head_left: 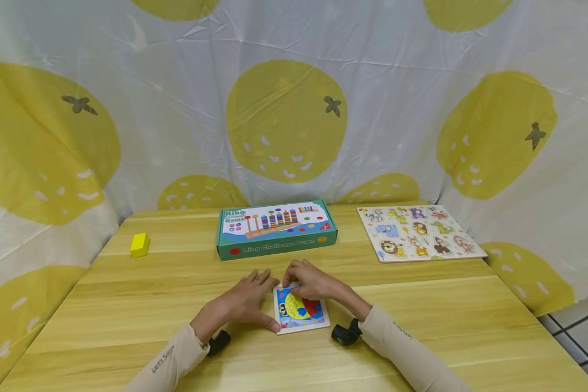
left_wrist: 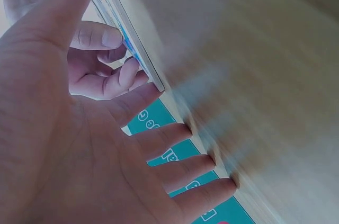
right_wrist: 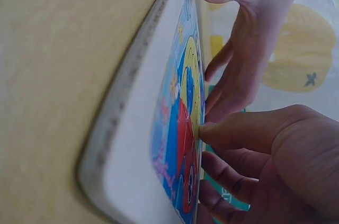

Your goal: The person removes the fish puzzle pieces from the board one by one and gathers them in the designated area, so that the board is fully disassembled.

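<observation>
A small fish jigsaw puzzle (head_left: 301,321) in a pale frame lies flat on the table, with yellow and red fish pieces on a blue sea picture. My left hand (head_left: 247,298) is spread beside it, its thumb touching the lower left corner and its index fingertip at the upper left corner. In the left wrist view that hand's fingers (left_wrist: 175,173) are straight and apart. My right hand (head_left: 311,280) rests its thumb and bent fingertips on the upper part of the puzzle, covering some of the picture. The right wrist view shows its thumb (right_wrist: 238,128) on the fish, apart from the fingers.
Behind the hands lies a green ring game box (head_left: 276,231). An animal peg puzzle board (head_left: 421,233) is at the back right. A yellow block (head_left: 139,245) stands at the back left. A fruit-patterned curtain (head_left: 372,125) hangs behind the wooden table (head_left: 421,326).
</observation>
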### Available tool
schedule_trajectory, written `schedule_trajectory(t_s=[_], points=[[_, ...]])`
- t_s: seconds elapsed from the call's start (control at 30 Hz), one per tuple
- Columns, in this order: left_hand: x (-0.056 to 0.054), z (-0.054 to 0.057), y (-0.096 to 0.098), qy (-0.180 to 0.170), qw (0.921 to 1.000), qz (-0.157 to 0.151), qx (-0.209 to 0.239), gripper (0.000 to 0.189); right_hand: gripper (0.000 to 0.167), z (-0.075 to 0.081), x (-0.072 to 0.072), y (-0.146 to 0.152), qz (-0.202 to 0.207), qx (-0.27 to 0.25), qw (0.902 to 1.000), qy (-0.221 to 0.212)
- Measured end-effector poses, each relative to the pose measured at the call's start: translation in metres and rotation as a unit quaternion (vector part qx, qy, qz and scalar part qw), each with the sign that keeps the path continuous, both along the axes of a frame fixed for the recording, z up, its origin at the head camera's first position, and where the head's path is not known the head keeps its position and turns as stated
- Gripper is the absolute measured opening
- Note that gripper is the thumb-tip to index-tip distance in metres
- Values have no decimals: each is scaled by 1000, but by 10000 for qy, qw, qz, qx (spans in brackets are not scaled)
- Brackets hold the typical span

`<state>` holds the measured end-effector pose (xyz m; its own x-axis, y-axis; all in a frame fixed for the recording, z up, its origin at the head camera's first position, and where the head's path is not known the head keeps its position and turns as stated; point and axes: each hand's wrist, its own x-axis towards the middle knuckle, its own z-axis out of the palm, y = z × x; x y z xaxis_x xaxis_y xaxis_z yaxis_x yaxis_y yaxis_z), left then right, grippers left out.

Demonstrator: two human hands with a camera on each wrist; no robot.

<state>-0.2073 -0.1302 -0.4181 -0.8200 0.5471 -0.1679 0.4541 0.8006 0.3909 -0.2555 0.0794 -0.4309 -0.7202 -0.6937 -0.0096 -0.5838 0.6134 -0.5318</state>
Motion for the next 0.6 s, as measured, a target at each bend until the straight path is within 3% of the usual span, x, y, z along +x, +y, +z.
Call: schedule_trajectory(t_s=[0.33,0.6], points=[[1,1,-1,-102,9999,14,47,99,14,0,-2,1,-64,-94,9998,-131],[0,0,-1,-65,10000,4,30,98,9,3,-2,2,119,-281,9989,-349]])
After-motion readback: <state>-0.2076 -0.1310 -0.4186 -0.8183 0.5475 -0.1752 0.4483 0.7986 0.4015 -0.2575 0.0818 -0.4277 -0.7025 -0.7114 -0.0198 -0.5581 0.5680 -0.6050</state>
